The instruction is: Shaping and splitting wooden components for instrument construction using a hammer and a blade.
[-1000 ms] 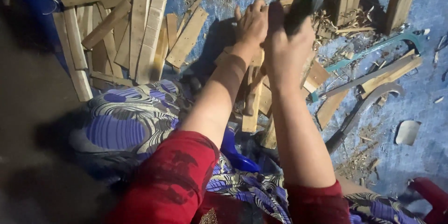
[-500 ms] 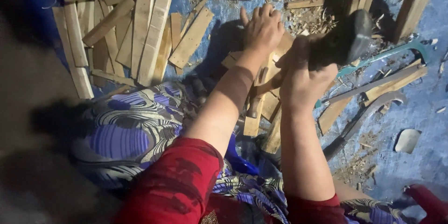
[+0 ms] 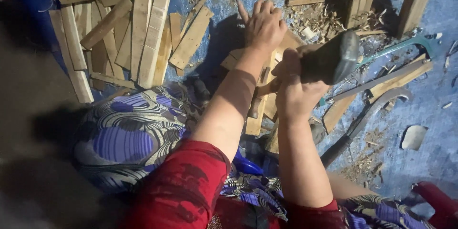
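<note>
On the blue ground sheet (image 3: 431, 0), amid wood shavings, the person sat working over a small cluster of wooden pieces. The left hand (image 3: 264, 26) lay flat, fingers together and extended, pressing down on the wooden piece (image 3: 261, 100) at the centre of the cluster. The right hand (image 3: 295, 90) was clenched round the handle of a hammer-like tool (image 3: 334, 59), its dark head raised beside the left hand and clear of the wood. Judged from this, the striking step was in hand; the next blow would call for a true line onto the held piece, clear of the left fingers.

Count: one striking tool; one hacksaw (image 3: 405, 50) with a teal frame, lying right of the hands; two curved dark strips (image 3: 362, 119) near it; upwards of ten flat wooden slats (image 3: 143, 23) stacked loosely to the left, exact number not determinable; one pale shard (image 3: 413, 136) well apart at right.
</note>
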